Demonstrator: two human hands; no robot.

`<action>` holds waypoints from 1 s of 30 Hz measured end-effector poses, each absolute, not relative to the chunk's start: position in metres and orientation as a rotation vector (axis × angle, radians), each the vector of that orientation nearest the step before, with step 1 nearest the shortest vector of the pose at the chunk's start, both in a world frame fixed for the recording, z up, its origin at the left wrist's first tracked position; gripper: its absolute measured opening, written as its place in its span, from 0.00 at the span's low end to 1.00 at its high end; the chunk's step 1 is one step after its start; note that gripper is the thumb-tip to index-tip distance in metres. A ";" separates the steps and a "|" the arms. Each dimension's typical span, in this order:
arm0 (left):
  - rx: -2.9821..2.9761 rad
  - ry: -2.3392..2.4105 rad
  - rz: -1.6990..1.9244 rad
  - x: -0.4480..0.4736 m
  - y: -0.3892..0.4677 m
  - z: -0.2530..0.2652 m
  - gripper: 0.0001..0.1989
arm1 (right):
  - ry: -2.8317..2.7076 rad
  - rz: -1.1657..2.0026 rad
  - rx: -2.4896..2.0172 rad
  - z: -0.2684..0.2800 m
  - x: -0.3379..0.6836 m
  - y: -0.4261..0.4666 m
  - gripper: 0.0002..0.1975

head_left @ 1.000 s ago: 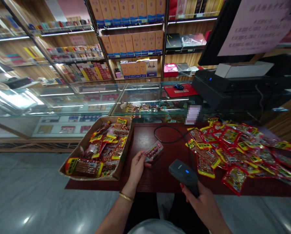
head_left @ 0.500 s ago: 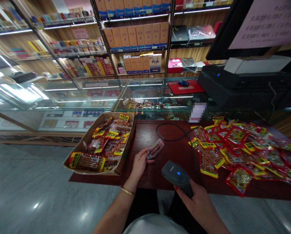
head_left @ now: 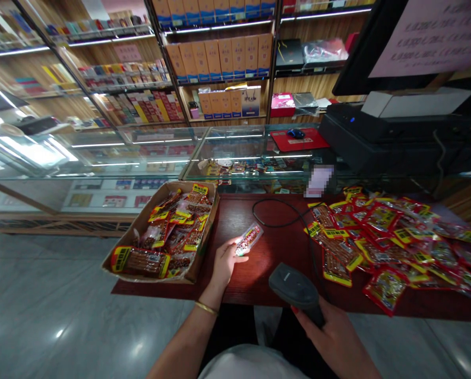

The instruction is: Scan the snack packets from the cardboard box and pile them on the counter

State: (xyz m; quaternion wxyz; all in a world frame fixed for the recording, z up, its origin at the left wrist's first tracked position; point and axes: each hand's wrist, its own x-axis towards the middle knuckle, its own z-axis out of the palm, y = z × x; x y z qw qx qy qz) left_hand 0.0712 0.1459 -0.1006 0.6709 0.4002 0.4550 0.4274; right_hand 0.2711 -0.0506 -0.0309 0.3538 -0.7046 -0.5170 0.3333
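Holding a small packet (head_left: 249,240) by its near end, the left hand (head_left: 224,261) has its grip pinched on it, thumb and fingers around that end, with the far end sticking out free. The packet is above the middle of the bench (head_left: 237,210), between the box and the scanner, and can't tell if it touches the wood. It's lit up pretty bright, and there's a reddish glow on the bench just beside it.

Right hand (head_left: 332,329) has its grip wrapped around the handle of a dark scanner (head_left: 294,287), head tipped up toward the packet but well apart from it. A black cable (head_left: 272,226) lies looped on the bench beyond both hands.

Over on the left end of the bench is an open cardboard box (head_left: 204,250) with a bunch of red and yellow snack packs in it, near the left hand. Off to the right of the scanner there's a big messy pile (head_left: 385,237) of similar packs, overlapping every which way.

Behind all that: a glass case (head_left: 219,134) with a mouse (head_left: 296,133) on a red mat (head_left: 314,142), plus a monitor (head_left: 353,58) to the right.
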 end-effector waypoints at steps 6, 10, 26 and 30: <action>0.934 0.987 0.987 0.069 0.145 -0.103 0.29 | -1.335 0.854 -1.857 -0.034 0.271 -0.053 0.17; 0.932 1.011 1.000 0.072 0.144 -0.100 0.26 | -1.309 0.836 -1.912 -0.037 0.270 -0.053 0.20; 0.975 0.898 0.787 0.161 0.149 -0.062 0.14 | -1.081 0.719 -1.868 -0.037 0.288 -0.077 0.21; 1.031 0.712 0.631 0.253 0.155 -0.042 0.15 | -0.987 0.669 -1.882 -0.042 0.294 -0.086 0.24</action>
